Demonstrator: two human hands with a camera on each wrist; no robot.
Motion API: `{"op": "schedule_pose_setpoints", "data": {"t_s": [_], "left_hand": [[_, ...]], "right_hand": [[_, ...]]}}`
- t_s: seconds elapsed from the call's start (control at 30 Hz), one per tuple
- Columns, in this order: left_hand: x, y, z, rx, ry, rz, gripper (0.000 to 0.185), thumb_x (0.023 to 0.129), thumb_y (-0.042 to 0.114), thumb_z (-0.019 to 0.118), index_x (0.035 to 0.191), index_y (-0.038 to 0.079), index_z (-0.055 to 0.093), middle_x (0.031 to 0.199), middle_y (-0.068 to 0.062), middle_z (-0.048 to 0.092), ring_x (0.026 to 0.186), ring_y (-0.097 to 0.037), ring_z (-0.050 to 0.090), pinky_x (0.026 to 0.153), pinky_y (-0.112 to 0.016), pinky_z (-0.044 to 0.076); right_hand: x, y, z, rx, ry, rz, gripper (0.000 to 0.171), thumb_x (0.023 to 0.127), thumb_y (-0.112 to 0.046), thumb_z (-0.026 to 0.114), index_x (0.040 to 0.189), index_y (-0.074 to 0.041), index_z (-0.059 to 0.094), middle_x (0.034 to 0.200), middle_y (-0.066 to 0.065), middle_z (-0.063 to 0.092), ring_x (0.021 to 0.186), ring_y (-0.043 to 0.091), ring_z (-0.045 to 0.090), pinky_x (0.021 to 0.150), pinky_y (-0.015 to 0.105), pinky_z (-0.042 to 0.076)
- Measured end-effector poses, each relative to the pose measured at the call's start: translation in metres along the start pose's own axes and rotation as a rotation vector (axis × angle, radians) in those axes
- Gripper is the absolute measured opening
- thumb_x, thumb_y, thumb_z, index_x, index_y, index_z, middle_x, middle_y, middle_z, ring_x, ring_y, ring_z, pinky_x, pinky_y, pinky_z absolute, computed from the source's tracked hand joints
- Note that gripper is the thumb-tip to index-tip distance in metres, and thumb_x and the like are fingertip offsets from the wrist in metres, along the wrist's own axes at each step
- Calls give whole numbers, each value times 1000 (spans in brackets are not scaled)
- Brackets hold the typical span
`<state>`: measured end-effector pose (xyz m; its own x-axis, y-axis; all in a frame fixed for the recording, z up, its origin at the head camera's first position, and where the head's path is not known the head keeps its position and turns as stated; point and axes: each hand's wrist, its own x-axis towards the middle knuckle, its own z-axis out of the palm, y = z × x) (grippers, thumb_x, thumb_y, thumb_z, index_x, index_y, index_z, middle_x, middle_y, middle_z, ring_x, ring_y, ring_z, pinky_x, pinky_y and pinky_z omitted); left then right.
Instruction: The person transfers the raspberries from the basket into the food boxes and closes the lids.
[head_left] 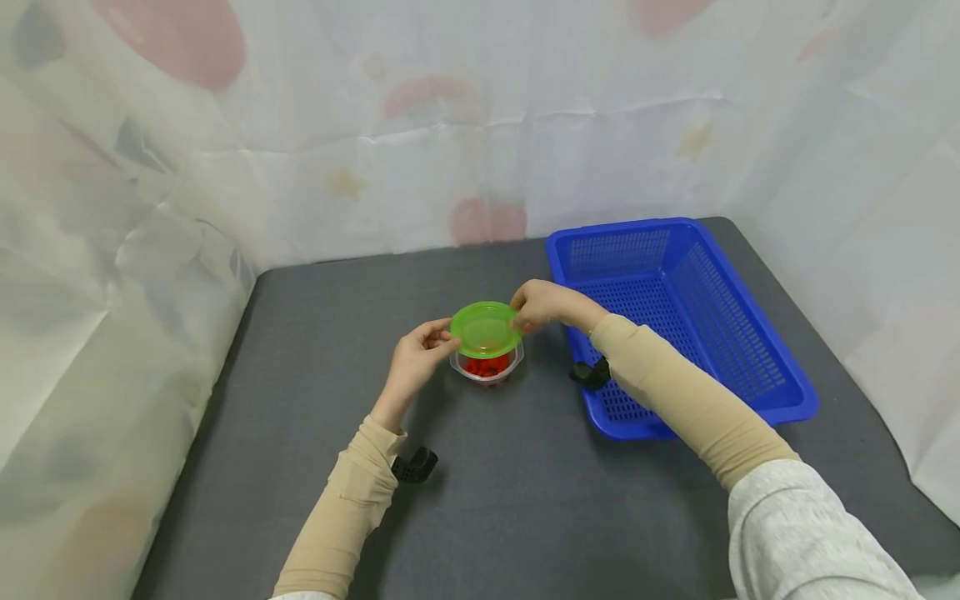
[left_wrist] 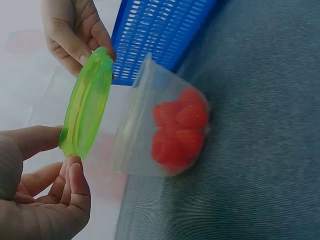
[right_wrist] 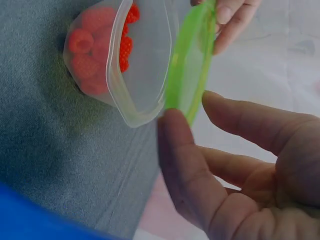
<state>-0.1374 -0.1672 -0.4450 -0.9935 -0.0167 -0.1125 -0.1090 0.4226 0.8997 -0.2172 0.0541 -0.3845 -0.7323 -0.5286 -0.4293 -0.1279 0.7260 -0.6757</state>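
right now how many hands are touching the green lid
2: the left hand pinches the green lid at its left edge, the right hand at its right edge, above the clear cup.

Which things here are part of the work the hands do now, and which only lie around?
In use: green lid, held by left hand and right hand; clear cup of red berries.
Lying about: blue basket; grey table.
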Motion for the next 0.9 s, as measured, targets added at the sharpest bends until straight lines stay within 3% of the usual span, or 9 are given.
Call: {"op": "schedule_pose_setpoints", "data": {"t_s": [0.27, 0.5, 0.6, 0.7, 0.9], "left_hand": [[-6, -11, 5, 14, 6, -15, 47, 84, 24, 70, 127, 13, 58, 107, -9, 63, 96, -19, 58, 75, -25, 48], [-7, -18, 10, 57, 27, 0, 44, 84, 24, 69, 126, 13, 58, 104, -8, 63, 93, -20, 58, 72, -25, 47], [-7, -20, 11, 57, 34, 11, 44, 84, 23, 70, 125, 13, 59, 101, -8, 62, 91, -20, 57, 70, -24, 47], [-6, -21, 12, 64, 38, 17, 44, 84, 22, 70, 125, 12, 59, 101, -8, 62, 90, -19, 57, 69, -23, 46], [-4, -20, 14, 89, 52, 34, 45, 83, 21, 71, 125, 10, 59, 102, -9, 59, 90, -19, 57, 69, -22, 46]], "right_hand": [[-1, -4, 3, -56, -101, 23, 25, 88, -9, 60, 107, 5, 64, 88, 6, 60, 63, 6, 52, 66, 21, 51], [1, -3, 7, -77, -149, 43, 14, 90, -13, 58, 93, 1, 62, 70, -2, 45, 58, 7, 47, 64, 22, 49], [2, -3, 9, -71, -151, 51, 17, 91, -14, 57, 98, 1, 62, 77, 1, 50, 60, 7, 48, 70, 26, 52], [1, -2, 9, -60, -152, 58, 29, 91, -16, 58, 113, 3, 61, 100, 9, 58, 66, 8, 52, 77, 28, 54], [-1, 0, 6, -34, -144, 76, 47, 93, -19, 57, 131, 7, 47, 132, 19, 50, 74, 11, 55, 81, 29, 54]]}}
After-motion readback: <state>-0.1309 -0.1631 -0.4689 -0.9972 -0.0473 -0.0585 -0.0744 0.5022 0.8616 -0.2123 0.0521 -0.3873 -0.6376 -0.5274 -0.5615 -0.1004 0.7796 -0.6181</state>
